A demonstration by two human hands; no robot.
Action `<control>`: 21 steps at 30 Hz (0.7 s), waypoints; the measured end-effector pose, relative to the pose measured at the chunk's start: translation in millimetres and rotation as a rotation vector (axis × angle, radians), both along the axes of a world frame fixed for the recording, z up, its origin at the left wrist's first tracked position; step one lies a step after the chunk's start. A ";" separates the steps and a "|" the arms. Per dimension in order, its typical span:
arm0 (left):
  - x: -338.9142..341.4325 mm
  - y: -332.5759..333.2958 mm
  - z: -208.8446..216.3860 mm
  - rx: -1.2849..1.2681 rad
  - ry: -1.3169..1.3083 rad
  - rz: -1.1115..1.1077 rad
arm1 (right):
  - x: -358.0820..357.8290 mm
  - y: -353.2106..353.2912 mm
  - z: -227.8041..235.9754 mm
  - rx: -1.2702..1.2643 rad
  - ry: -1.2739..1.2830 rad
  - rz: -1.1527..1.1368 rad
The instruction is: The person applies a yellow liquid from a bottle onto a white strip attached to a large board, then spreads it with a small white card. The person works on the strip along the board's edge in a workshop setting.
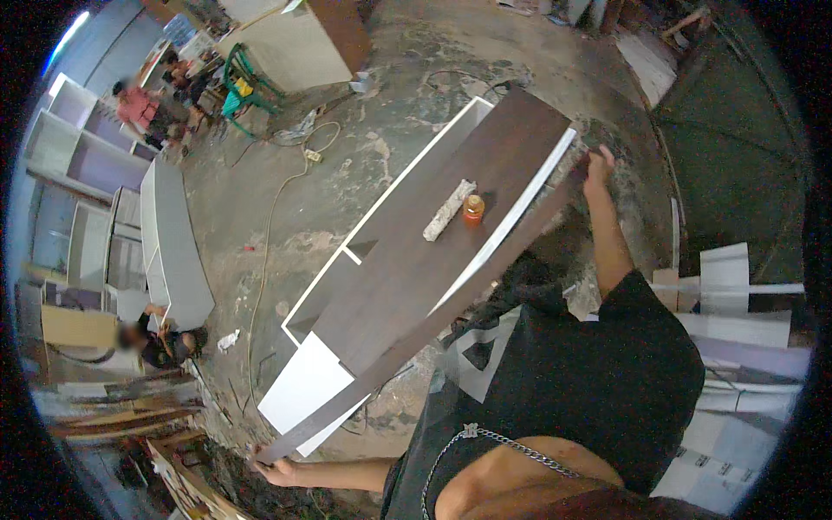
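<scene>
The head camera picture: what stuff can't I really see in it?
Head view: part of the white panel, hidden by the long brown strip that the left hand and right hand hold.
Head view: what is in the small orange jar; it shows too small to tell.
Head view: what, if anything, the crouching person at the left is holding; too small and blurry.

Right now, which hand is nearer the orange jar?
Right: the right hand is right of the orange jar, slightly higher in view; the left hand is much farther, toward the lower left.
</scene>
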State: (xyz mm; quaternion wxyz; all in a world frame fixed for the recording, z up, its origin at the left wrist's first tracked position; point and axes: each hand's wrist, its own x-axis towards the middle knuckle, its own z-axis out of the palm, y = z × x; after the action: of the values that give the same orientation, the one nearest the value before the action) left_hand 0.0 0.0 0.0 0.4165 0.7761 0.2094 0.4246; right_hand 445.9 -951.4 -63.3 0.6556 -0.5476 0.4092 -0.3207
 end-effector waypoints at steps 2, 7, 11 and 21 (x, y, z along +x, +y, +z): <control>1.4 -6.8 31.5 -0.296 -0.355 0.041 | -10.2 0.9 -27.9 0.114 0.065 0.100; 52.4 -55.7 171.7 -0.315 -0.753 -0.268 | -28.3 6.2 -97.5 0.231 0.262 0.265; 96.8 -96.0 241.8 -0.459 -1.002 -0.647 | -32.8 24.7 -132.9 0.332 0.322 0.335; 220.7 -253.7 366.6 -0.653 -1.395 -1.469 | -97.5 67.6 -200.6 0.596 0.389 1.053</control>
State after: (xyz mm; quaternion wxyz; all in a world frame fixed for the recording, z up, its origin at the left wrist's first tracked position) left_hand 220.7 -253.7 366.6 0.7866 0.1479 -0.4917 0.3431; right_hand 348.4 -883.8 -263.9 0.7633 -0.5178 0.2686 0.2776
